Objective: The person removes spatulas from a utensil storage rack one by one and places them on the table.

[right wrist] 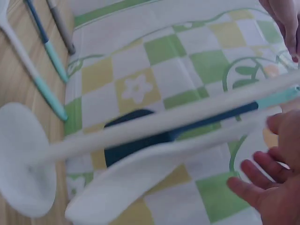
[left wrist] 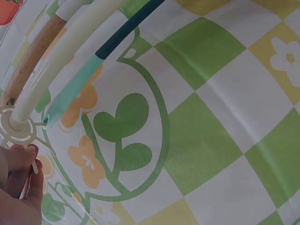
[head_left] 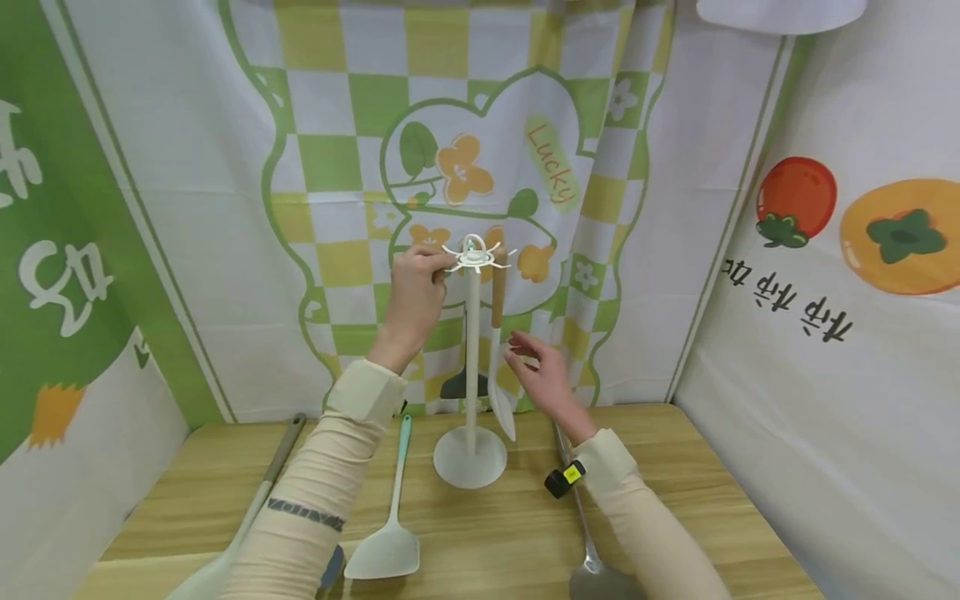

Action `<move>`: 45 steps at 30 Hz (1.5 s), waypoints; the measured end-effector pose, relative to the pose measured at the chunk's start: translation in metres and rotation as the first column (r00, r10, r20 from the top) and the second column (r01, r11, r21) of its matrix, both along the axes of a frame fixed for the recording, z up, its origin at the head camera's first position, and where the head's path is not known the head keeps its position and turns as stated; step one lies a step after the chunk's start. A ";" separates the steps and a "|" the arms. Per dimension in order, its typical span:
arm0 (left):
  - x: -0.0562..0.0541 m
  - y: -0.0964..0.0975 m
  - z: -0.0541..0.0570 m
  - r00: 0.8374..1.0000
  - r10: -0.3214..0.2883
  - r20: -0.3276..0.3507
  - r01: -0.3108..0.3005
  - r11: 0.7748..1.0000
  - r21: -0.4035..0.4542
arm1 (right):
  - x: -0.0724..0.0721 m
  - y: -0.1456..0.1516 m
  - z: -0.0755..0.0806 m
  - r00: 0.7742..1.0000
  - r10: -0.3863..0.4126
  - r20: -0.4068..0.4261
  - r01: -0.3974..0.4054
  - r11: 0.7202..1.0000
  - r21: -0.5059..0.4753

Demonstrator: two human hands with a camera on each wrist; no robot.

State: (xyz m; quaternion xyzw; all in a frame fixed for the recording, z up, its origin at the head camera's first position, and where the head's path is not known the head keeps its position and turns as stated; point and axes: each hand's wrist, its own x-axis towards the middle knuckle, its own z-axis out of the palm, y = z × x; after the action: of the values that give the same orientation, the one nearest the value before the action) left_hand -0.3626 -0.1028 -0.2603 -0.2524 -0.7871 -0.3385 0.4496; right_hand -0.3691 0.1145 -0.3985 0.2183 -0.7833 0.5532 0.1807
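back: green-yellow checkered cloth (head_left: 330, 171) | below: wooden table (head_left: 517, 533) | right: fruit-printed wall sheet (head_left: 832, 258)

Wooden tabletop (head_left: 525, 529) before green-and-yellow checked cloth (head_left: 457, 108), between printed side walls (head_left: 847, 367)

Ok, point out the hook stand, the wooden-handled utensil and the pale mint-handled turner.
Hook stand (head_left: 472, 358), head view: its pole.
Wooden-handled utensil (right wrist: 147, 171), right wrist view: its white head.
Pale mint-handled turner (head_left: 387, 548), head view: its blade.

The head view looks forward and down; 2 closer wrist views face the checkered cloth (head_left: 324, 173), sharing the white stand (head_left: 472, 358).
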 end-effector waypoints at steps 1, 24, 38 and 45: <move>0.000 -0.001 0.000 1.000 0.000 0.002 0.000 1.000 -0.002 | -0.001 -0.004 0.001 1.000 0.011 -0.014 -0.011 0.999 -0.032; 0.004 0.000 0.002 1.000 0.015 -0.017 -0.016 0.999 -0.035 | 0.023 -0.046 0.041 0.947 0.020 -0.322 -0.078 0.983 -0.167; 0.006 -0.001 0.004 1.000 0.030 0.010 -0.029 0.998 -0.050 | 0.027 -0.048 0.041 0.925 -0.022 -0.379 -0.059 0.978 -0.201; 0.005 -0.001 0.003 0.999 0.027 0.019 -0.026 0.999 -0.046 | 0.024 -0.047 0.041 0.925 -0.043 -0.379 -0.044 0.975 -0.218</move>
State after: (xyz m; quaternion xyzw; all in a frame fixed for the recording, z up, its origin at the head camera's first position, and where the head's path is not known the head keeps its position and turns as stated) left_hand -0.3576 -0.1041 -0.2571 -0.2489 -0.8023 -0.3169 0.4403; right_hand -0.3454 0.0676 -0.3578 0.3003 -0.6664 0.5844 0.3524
